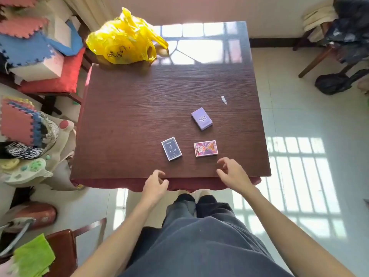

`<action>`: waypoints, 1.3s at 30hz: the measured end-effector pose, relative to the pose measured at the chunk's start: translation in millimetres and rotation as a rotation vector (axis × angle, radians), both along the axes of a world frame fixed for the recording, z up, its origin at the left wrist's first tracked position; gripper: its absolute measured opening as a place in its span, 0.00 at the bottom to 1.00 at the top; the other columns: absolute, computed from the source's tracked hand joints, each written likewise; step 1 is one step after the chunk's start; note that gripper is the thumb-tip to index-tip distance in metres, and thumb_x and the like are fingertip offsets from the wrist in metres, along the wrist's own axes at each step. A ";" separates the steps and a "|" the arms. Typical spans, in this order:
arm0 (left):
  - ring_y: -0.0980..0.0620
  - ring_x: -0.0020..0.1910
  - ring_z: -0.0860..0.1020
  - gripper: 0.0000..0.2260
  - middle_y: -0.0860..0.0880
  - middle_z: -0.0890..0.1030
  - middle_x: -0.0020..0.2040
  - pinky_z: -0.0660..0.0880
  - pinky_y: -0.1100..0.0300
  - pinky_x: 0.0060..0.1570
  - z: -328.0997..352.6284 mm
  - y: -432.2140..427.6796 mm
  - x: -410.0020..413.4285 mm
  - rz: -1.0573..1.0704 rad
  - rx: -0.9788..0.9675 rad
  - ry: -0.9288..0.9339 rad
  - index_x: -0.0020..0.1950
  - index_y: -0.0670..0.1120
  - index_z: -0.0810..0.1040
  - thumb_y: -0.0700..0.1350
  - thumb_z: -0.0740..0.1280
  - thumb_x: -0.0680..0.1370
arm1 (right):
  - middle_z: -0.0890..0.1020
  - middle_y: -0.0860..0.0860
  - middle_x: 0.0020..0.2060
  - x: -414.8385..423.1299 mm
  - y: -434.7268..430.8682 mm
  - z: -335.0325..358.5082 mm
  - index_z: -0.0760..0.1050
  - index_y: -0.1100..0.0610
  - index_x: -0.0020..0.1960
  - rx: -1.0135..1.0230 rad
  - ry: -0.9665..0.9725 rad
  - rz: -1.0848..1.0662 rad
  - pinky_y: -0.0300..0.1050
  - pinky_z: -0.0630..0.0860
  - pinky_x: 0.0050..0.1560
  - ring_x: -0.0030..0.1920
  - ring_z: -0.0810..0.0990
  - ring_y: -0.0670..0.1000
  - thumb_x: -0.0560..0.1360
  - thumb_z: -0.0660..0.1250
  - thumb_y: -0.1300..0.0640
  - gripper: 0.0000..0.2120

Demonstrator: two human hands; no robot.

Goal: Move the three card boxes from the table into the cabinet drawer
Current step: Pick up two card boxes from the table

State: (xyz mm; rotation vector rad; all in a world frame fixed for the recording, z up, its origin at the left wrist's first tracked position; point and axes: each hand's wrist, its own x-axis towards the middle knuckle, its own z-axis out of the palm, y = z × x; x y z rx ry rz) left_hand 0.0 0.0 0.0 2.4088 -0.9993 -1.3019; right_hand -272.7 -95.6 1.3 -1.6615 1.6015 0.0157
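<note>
So 3 card boxes are sitting flat on the dark wooden table (123, 120), all toward its near right part: a dark blue box (171, 148), a pink patterned box (205, 148) just right of it, and a purple box (201, 118) a bit farther back. Left hand (155, 185) hovers at the table's near edge, fingers loosely curled, holding nothing. Right hand (232, 172) is near the pink box, fingers half open, empty too. Yellow plastic bag (123, 40) sits on the table's far left corner.
</note>
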 end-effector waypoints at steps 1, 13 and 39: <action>0.53 0.47 0.77 0.14 0.51 0.75 0.51 0.75 0.55 0.47 -0.8 -21.5 0.3 -0.043 -0.068 -0.071 0.61 0.54 0.72 0.48 0.65 0.75 | 0.77 0.50 0.55 9.3 -11.5 0.6 0.72 0.48 0.66 -0.079 0.061 0.119 0.49 0.78 0.51 0.55 0.77 0.52 0.78 0.66 0.50 0.17; 0.37 0.76 0.51 0.37 0.44 0.47 0.79 0.68 0.39 0.66 -19.2 -124.9 -5.7 -0.618 0.039 -0.369 0.77 0.63 0.54 0.49 0.70 0.74 | 0.49 0.54 0.81 79.1 -72.9 -19.5 0.56 0.36 0.79 -0.062 0.443 0.679 0.72 0.67 0.67 0.80 0.44 0.66 0.80 0.62 0.64 0.35; 0.42 0.57 0.73 0.28 0.43 0.67 0.60 0.74 0.47 0.58 -19.8 -103.9 -10.0 -0.322 -0.005 -0.192 0.69 0.58 0.63 0.48 0.68 0.72 | 0.72 0.52 0.59 11.9 -19.6 -13.4 0.64 0.37 0.76 0.182 -0.233 -0.227 0.44 0.78 0.49 0.55 0.78 0.52 0.81 0.64 0.46 0.24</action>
